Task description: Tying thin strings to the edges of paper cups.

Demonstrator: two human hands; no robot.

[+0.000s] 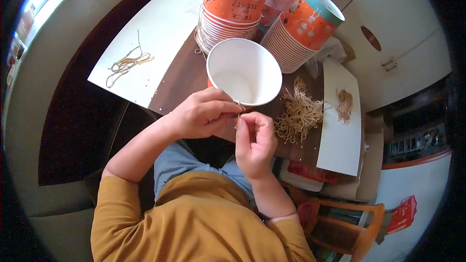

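The left hand (204, 114) is curled, its fingertips pressed together against the near rim of a paper cup (244, 71), gripping that rim from the outside. The right hand (254, 140) stands just beside it, thumb and forefinger pinched on a thin pale string (238, 114) that hangs at the cup's rim, right between the two hands. Whether the string is threaded through the rim is too small to tell.

The cup is smooth, matte white inside, round-mouthed and tapering, with an orange outer wall just showing at its lower left edge. It tilts toward the person, its mouth open to the camera, and sits directly above both hands, touching the left fingertips.

To the right of the right hand, near it, a loose tangle of tan fibrous strings (299, 111) lies on the dark brown worktop (182, 75). Farther right, a smaller tuft of the same strings (344, 104) rests on a white paper sheet (340, 140).

Beyond the cup, away from the hands, stand two stacks of nested cups: the left stack (232, 9) with an orange printed wall and ribbed white rims, and the right stack (303, 29) leaning outward, orange with a teal band.

Well to the left of the left hand, a few yellowish rubbery loops and strands (127, 61) lie on a second white sheet (155, 34).
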